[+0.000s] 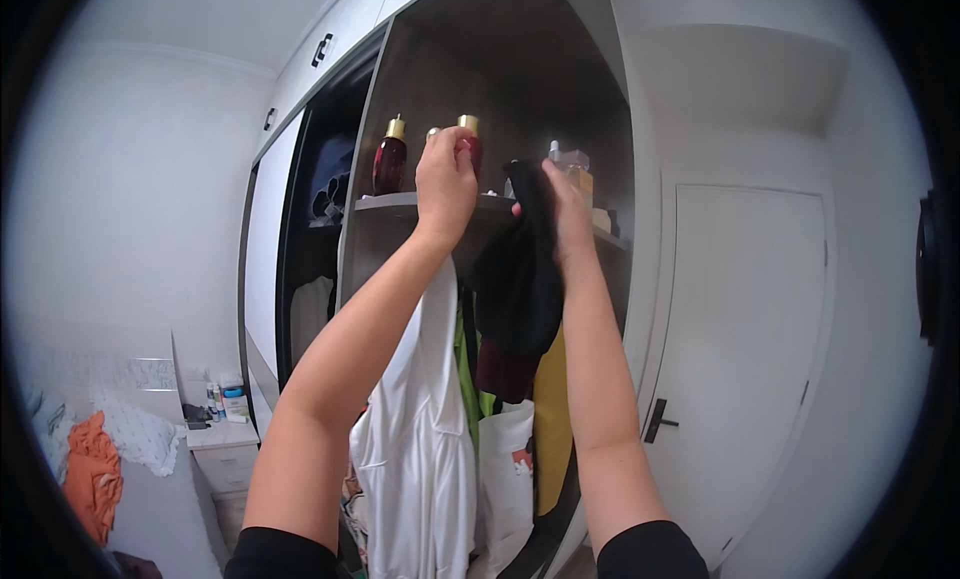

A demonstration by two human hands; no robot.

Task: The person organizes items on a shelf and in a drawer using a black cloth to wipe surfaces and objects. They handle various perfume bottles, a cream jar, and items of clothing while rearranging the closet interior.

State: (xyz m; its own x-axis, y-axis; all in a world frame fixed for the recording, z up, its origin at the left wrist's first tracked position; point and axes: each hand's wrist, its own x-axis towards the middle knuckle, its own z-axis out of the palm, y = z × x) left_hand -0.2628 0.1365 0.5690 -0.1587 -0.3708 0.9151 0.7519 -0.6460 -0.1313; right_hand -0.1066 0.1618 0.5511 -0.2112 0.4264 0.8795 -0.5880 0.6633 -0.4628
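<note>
My left hand (448,181) is raised at the front of a grey open shelf (386,202), its fingers against a red bottle with a gold cap (468,126); whether they grip it is hard to tell. To its left a dark red glass bottle with a gold top (389,163) stands upright on the shelf. A black cloth (521,279) hangs down from my right hand (564,208), which holds it near its top, in front of the shelf. Behind that hand stand a white-topped dropper bottle (555,150) and several small bottles and boxes, partly hidden.
Below the shelf hang a white garment (427,429), green and mustard-yellow clothes (552,421), and a white bag (506,466). A closed white door (742,324) is at the right. Lower left are a nightstand (225,459) and a bed with an orange cloth (94,478).
</note>
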